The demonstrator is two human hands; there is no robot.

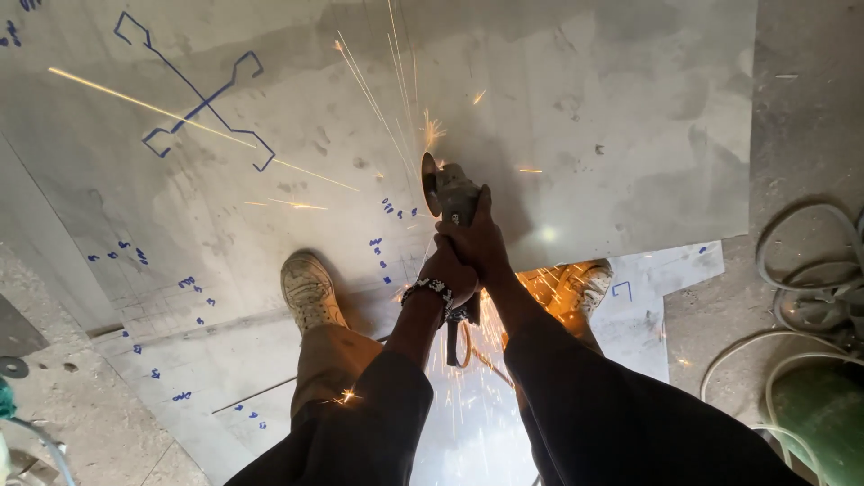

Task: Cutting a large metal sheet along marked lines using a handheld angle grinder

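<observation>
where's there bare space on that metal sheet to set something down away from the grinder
Bare patches: the upper right of the metal sheet, and the stretch between the blue cross drawing and the left shoe. Crowded: around the angle grinder, both hands, the sparks, and the hoses at right.
</observation>
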